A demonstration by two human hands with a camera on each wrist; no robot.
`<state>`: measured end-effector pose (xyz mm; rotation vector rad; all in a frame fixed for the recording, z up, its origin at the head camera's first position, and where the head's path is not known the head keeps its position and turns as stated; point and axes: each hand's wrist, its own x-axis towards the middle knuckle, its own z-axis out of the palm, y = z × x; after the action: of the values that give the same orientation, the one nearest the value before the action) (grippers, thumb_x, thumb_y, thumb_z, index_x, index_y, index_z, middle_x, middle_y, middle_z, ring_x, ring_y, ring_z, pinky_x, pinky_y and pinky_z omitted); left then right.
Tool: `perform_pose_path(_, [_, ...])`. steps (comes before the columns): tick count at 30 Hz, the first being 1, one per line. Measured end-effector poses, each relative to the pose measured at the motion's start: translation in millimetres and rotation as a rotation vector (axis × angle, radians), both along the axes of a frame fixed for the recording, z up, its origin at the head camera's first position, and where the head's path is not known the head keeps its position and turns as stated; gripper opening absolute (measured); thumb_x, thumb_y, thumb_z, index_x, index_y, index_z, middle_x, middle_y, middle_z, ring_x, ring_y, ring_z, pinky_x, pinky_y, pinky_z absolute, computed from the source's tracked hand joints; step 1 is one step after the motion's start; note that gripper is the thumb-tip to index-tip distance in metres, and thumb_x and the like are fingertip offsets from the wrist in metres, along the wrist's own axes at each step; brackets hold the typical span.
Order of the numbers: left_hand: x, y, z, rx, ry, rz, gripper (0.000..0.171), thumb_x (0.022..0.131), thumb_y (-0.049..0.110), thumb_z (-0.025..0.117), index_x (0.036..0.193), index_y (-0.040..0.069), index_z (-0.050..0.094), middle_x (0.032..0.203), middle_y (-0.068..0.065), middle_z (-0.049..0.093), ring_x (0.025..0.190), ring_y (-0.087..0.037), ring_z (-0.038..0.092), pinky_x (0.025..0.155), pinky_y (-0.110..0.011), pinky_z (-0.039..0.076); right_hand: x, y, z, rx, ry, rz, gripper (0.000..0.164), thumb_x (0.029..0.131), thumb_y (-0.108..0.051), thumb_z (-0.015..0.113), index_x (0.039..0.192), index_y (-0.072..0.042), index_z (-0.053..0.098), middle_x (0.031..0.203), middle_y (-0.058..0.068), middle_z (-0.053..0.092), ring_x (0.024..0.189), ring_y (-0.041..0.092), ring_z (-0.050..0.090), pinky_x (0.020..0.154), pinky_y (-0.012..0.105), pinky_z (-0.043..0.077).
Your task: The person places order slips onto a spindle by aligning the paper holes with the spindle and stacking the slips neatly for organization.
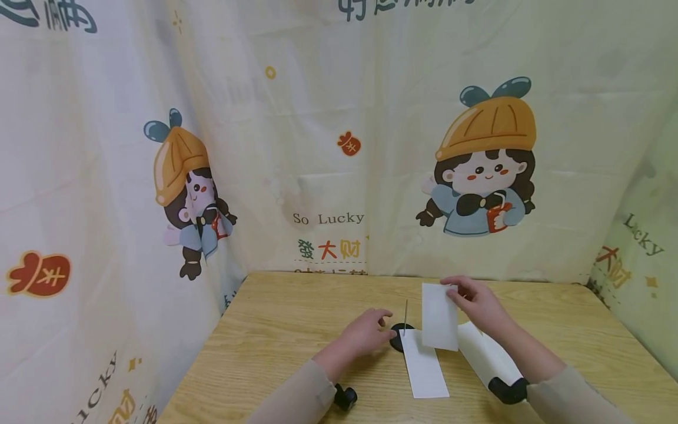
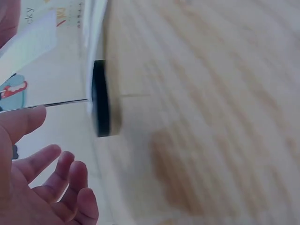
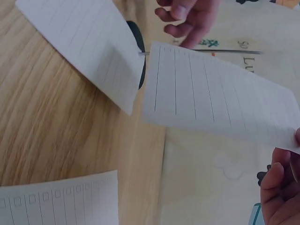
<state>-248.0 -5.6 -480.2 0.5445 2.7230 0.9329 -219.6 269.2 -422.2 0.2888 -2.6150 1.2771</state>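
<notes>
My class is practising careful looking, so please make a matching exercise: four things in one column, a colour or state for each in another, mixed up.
Things:
1. Spike
2. Base
3. Right hand
4. Table

Descriptions:
A. Pinching a sheet of paper
B. Wood-brown
C. Thin and upright
D. Black and round

Pairs: 1-C; 2-D; 3-A; 4-B

white lined slip [image 3: 201,89], black base [image 2: 101,103], tan grained table [image 1: 286,321], cream printed curtain [image 1: 307,153]
</notes>
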Motion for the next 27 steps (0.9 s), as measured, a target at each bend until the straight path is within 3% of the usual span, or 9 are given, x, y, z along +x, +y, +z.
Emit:
perform_pose_path(4, [1.7,2,9.8,0.05,0.026,0.029,0.046,0.093,0.037,0.069,0.136,0.025,0.058,0.112,0.004,0.059,0.081,-0.012,0.054,0.067,-0.032,0.047,3.6,-2,-1.4,-0.056,-0.027,0.014,0.03,0.1,-0.018,0.061,0.128,-0.006,0.062,0.091,0.01,0.052,0.08,0.024,0.049,0.06,0.026,0.047])
perform_pose_path(11, [6.5,7,26.5,0.155,0.092,0.062,0.041,0.096,0.037,0.066,0.133,0.022,0.06,0.108,0.008,0.057,0.084,-0.01,0.052,0.066,-0.029,0.046,3.1,-11,-5.6,-0.092,-0.061,0.054,0.03,0.099,-0.019,0.062,0.126,-0.008,0.063,0.096,0.009,0.058,0.082,0.024,0.051,0.065,0.029,0.051])
perform_pose_path(18, [8.2,14,39.5,0.292,0.092,0.094,0.028,0.097,0.033,0.064,0.124,0.023,0.065,0.098,0.011,0.055,0.081,-0.01,0.052,0.063,-0.029,0.045,-3.1,-19,-9.6,-0.111,-0.083,0.095,0.028,0.099,-0.019,0.062,0.125,-0.008,0.064,0.107,0.009,0.064,0.087,0.026,0.055,0.074,0.037,0.053])
perform_pose_path(27, [4.4,27,43.5,0.328,0.11,0.078,0.023,0.097,0.035,0.064,0.113,0.02,0.069,0.095,0.011,0.058,0.082,-0.009,0.053,0.069,-0.028,0.046,-7.5,-28,-14.7,-0.114,-0.098,0.106,0.028,0.099,-0.02,0.062,0.124,-0.009,0.064,0.1,0.008,0.063,0.085,0.025,0.054,0.069,0.034,0.052])
